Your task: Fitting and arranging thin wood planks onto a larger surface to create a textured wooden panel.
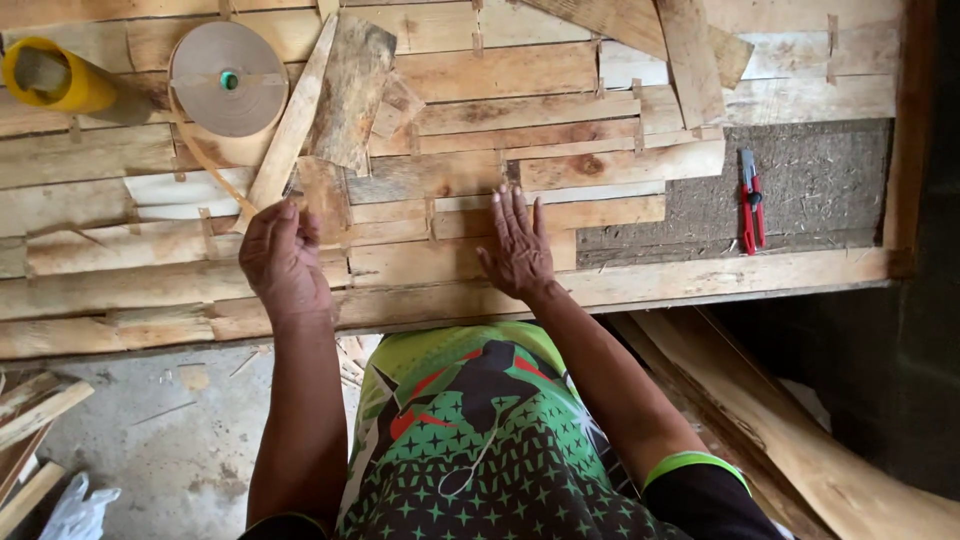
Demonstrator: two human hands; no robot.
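Observation:
A sheet of thin wood veneer strips, joined with short bits of brown tape, covers the workbench. My left hand is curled, with its fingertips pinching the near end of a loose pale strip and a piece of brown tape that trails from the roll at the upper left. My right hand lies flat with fingers spread, pressing on the veneer near the bench's front edge. It holds nothing.
A yellow tube-shaped roll lies at the far left corner. A red cutter rests on the bare grey board at the right. Loose veneer scraps overlap at the back. Long planks lean below the bench on the right.

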